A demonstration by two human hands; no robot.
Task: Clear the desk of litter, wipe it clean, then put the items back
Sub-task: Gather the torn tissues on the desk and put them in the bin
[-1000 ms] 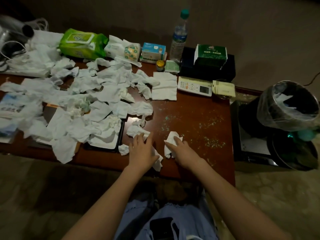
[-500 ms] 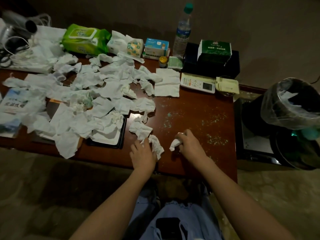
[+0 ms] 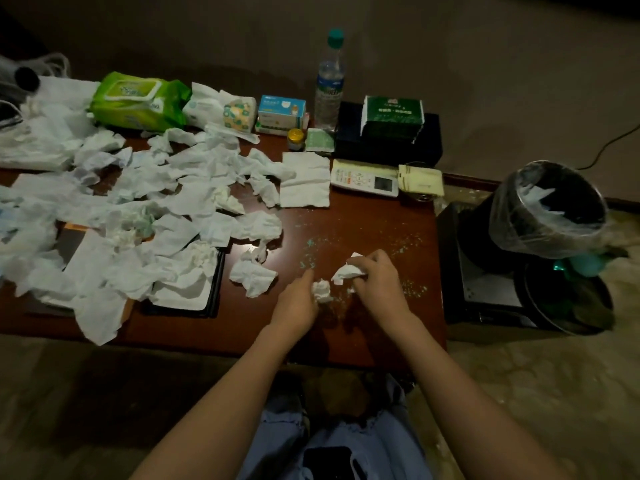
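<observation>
looking like a home room, dim: wooden desk [image 3: 363, 327] sitting on a patterned floor, holding a wet-wipe pack [image 3: 138, 102], water bottle [image 3: 329, 84], remote [image 3: 363, 178], lined bin [image 3: 550, 209] standing beside.

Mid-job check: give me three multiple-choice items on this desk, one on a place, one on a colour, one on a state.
1. Where is the lined bin?
A. on the desk
B. right of the desk
C. behind the bottle

2. What colour is the bottle cap?
A. red
B. white
C. green

3. What is the right hand doing?
A. gripping a tissue
B. lying flat
C. holding the remote

Answers:
1 B: the bin stands past the desk edge.
2 C: the bottle has a green cap.
3 A: the right hand clutches a crumpled tissue.
</observation>
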